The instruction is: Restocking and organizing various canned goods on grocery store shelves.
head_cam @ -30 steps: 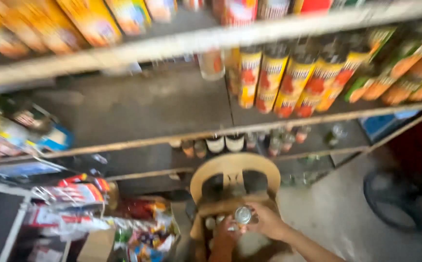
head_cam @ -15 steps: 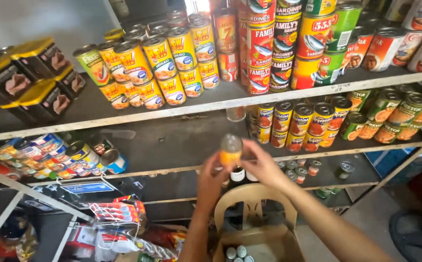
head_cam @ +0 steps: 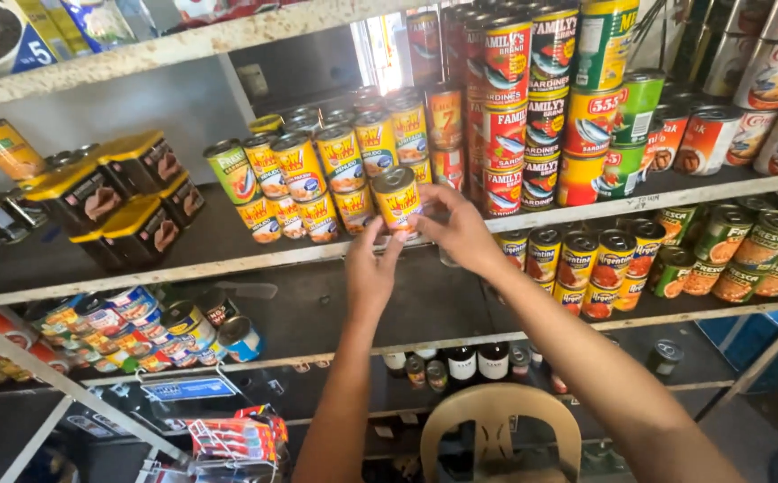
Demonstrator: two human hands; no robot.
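Fingers of your left hand and right hand clamp one small yellow-labelled tin can, held at the front edge of the grey shelf, beside matching stacked yellow cans; it isn't set down yet.

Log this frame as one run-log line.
left hand: on can, lower side | right hand: gripping can | yellow can: upright at front edge of shelf | neighbours: row of matching cans
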